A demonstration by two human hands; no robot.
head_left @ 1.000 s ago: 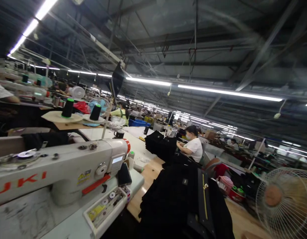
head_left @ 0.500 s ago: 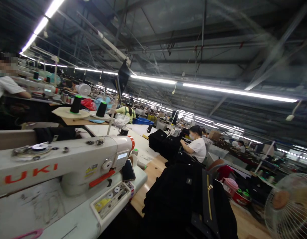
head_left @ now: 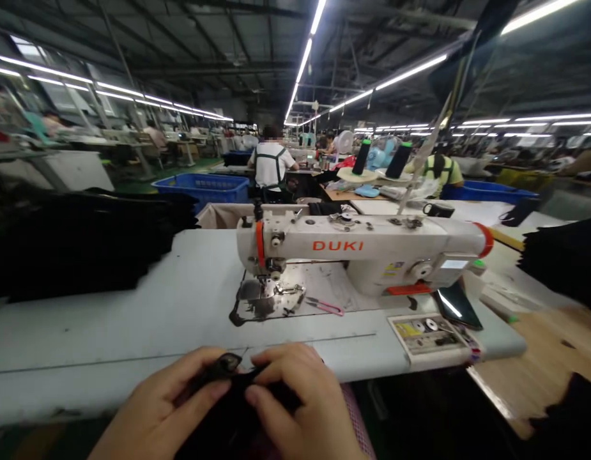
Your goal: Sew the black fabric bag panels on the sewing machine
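Note:
My left hand [head_left: 168, 402] and my right hand [head_left: 307, 399] are close together at the front edge of the sewing table [head_left: 204, 335]. Between them they pinch a piece of black fabric [head_left: 228, 418], which hangs toward my lap. A dark rolled or folded part of it shows at the left fingertips; its detail is blurred. Beyond my hands stands a white DUKI sewing machine [head_left: 305, 239], its needle area at the left end. Pink-handled thread snips [head_left: 328, 308] lie on the machine bed, apart from my hands.
Black fabric stacks [head_left: 84, 236] lie on the left, with another pile [head_left: 563, 262] at right. A bobbin tray [head_left: 424, 342] and phone [head_left: 455, 306] sit at the table's right end. Behind are a blue basket [head_left: 204, 188], thread cones [head_left: 398, 160] and a seated co-worker [head_left: 270, 166].
The view has swung left and down, from the black pile and fan on the right to the sewing machine. Both my hands have come into view with black fabric in them.

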